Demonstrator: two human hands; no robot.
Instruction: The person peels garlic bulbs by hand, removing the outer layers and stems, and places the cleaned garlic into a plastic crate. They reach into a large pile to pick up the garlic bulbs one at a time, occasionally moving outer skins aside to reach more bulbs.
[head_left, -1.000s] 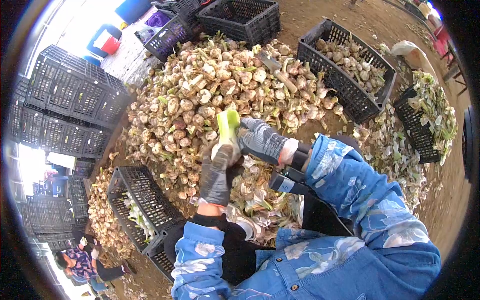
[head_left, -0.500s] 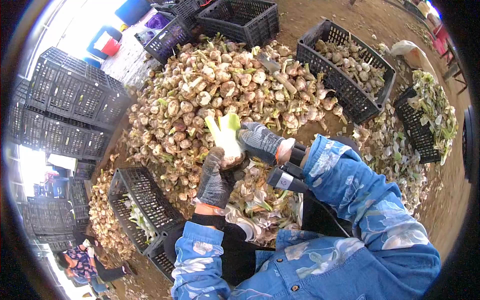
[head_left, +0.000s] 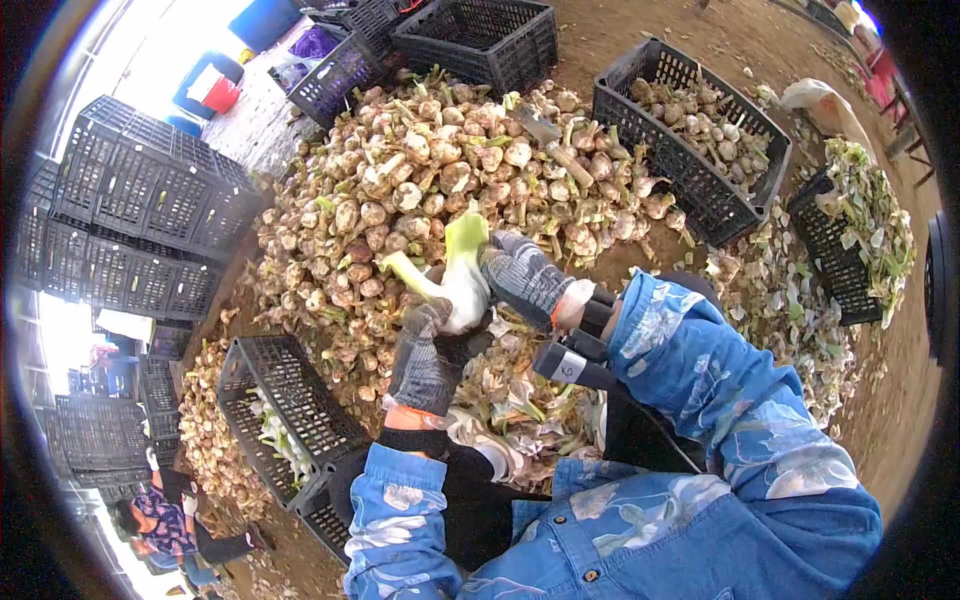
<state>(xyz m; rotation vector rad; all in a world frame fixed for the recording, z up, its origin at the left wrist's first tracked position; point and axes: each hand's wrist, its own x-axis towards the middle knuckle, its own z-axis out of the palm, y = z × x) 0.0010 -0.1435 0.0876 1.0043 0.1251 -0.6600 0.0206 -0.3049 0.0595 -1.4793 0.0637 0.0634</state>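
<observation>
Both gloved hands meet just above the person's lap, over a heap of pale peelings (head_left: 520, 400). The left hand (head_left: 428, 352) comes up from below, its fingers wrapped around a whitish garlic bulb (head_left: 462, 292) whose green stalk points up and away from the body, with one leaf peeling off to the left. The right hand (head_left: 522, 278) reaches in from the right, its fingers closed against the upper side of the same bulb where the stalk begins. Just beyond the hands lies a big pile of untrimmed garlic (head_left: 440, 150) on the dirt ground. A black crate (head_left: 680, 175) up right holds trimmed heads, another crate (head_left: 835, 270) at the far right is full of green stalks, and a third crate (head_left: 330, 420) near the left elbow holds a few white pieces. Empty crates (head_left: 130, 220) are stacked at left, and another person (head_left: 160, 525) crouches at lower left.
</observation>
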